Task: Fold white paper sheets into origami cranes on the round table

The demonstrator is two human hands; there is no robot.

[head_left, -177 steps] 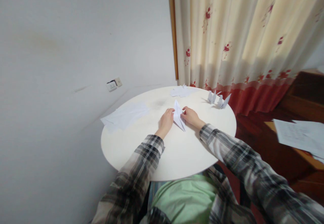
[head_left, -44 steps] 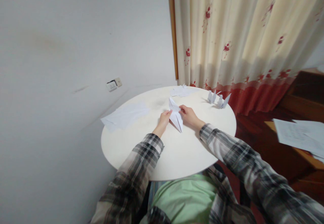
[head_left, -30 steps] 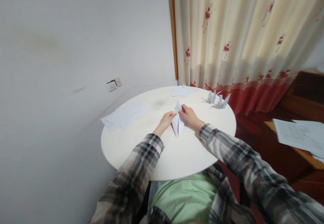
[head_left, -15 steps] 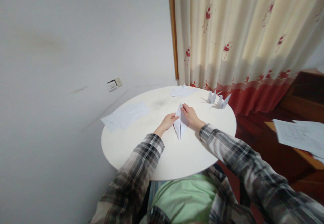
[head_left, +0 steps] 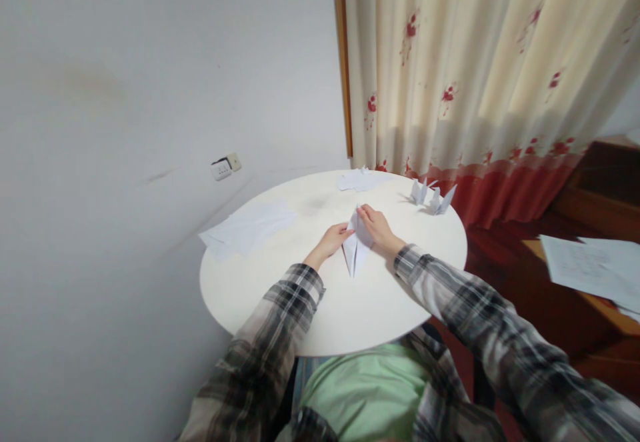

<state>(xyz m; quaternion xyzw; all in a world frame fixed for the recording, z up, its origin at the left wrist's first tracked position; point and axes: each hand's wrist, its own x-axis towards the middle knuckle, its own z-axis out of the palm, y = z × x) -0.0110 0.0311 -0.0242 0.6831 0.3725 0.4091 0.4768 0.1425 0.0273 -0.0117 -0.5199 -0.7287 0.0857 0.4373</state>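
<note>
A white folded paper (head_left: 352, 253), long and pointed with a slit at its near end, lies over the round white table (head_left: 320, 315). My left hand (head_left: 334, 239) pinches its left edge near the middle. On the other side, my right hand (head_left: 376, 226) grips the upper right edge, close to the far tip, and its fingers cover part of the folds. Two folded paper cranes (head_left: 419, 192) (head_left: 442, 200) stand together at the table's far right.
Loose white sheets (head_left: 250, 227) lie on the table's left side, and more paper (head_left: 361, 180) rests at its far edge. A wall socket (head_left: 221, 170) is beyond. A curtain (head_left: 450, 82) hangs behind. Papers (head_left: 590, 265) lie on wooden furniture at right.
The right flap of the folded paper has spread outward, so more of it shows beside the slit. My right hand has shifted very slightly; my left hand stays in place.
</note>
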